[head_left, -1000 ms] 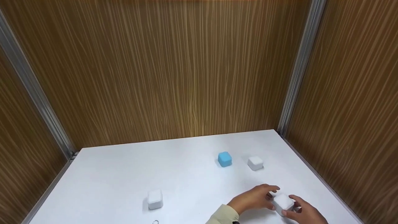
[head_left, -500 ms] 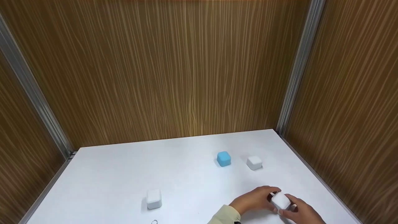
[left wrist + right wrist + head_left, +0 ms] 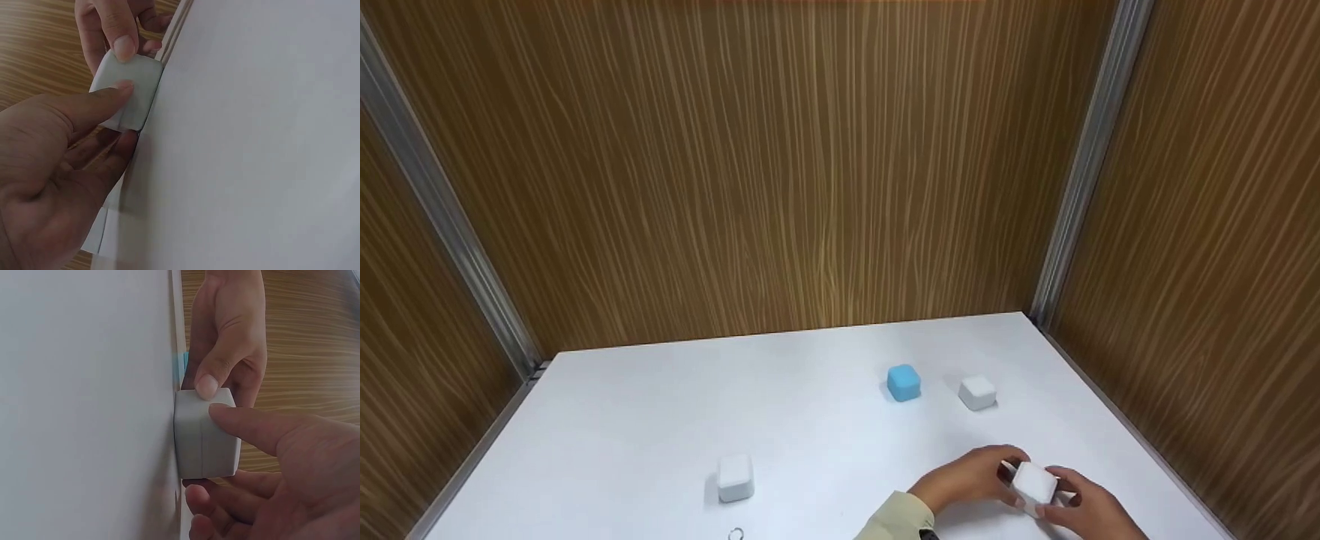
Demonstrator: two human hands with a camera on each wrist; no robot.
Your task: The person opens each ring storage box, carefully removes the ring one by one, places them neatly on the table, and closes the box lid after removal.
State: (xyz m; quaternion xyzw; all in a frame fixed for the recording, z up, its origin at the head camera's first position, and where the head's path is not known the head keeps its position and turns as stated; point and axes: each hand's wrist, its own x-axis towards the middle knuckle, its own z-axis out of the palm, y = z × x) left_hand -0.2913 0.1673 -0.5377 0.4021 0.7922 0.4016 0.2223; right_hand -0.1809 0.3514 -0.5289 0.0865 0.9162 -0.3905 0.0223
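Note:
A small white box with rounded corners [image 3: 1034, 482] is between both hands near the table's front right. In the right wrist view, a seam runs around the box [image 3: 194, 439]. My left hand [image 3: 971, 476] pinches it from the left side, thumb on its near face. From the right, my right hand [image 3: 1091, 510] grips it too, its thumb [image 3: 242, 421] against the same face. Both thumbs lie close together on the box in the left wrist view [image 3: 129, 84]. The box's far side is hidden.
On the white table [image 3: 660, 405] stand a blue box [image 3: 904, 382] and a white box [image 3: 978, 393] toward the back right. Another white box [image 3: 735, 478] stands front left, with a small ring [image 3: 736, 534] before it. Wood-grain panels [image 3: 780, 165] enclose the table.
The white box has shifted slightly left. My left hand's fingers, which were spread beside it, have closed in on it, while my right hand has kept its grip.

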